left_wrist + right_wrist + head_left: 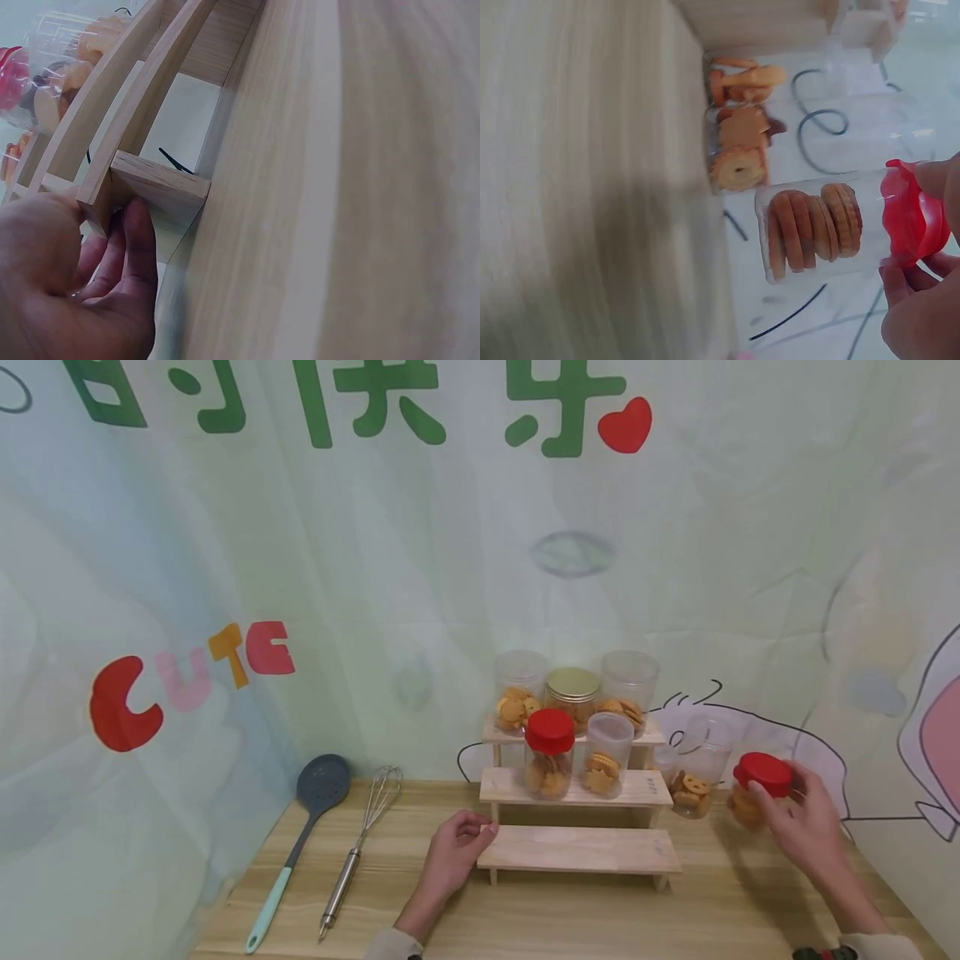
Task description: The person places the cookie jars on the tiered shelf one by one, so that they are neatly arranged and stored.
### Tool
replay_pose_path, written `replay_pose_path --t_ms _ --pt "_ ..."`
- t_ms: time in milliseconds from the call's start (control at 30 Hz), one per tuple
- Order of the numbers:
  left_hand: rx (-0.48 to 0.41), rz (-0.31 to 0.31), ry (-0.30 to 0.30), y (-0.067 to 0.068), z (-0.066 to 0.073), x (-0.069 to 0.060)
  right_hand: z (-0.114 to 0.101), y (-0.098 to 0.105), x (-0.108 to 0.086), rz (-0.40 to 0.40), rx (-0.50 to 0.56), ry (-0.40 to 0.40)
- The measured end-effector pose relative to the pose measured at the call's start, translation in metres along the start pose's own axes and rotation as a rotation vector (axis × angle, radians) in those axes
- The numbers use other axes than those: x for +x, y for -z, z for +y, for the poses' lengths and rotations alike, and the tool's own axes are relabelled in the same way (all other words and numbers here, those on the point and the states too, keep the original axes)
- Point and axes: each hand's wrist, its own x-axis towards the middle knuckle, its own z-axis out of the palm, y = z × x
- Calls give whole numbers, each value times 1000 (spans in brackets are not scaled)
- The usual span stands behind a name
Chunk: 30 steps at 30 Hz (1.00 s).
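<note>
My right hand [810, 827] grips a clear cookie jar [810, 232] by its red lid [763, 774], to the right of the shelf. In the right wrist view round cookies lie stacked inside it, and its base looks a little off the table. My left hand [452, 853] pinches the left end of the lowest step of a three-step wooden shelf [577, 847]. Thumb and fingers lie around that board's corner in the left wrist view. A red-lidded jar [550, 768] and a lidless jar [607, 760] of cookies stand on the middle step.
Lidless jars [520, 693] [630, 693] flank a gold-lidded jar [572, 697] on the top step. Beside the shelf, clear cookie jars [693, 785] stand on the wooden table [555, 927]. A slotted turner [303, 835] and a whisk [360, 852] lie at left. A printed curtain [420, 568] hangs behind.
</note>
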Motion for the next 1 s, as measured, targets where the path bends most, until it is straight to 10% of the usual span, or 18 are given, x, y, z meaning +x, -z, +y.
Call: replay_pose_path --t_ms 1000 --pt "-8 -4 1 0 0 0 -111 -28 -22 18 148 278"
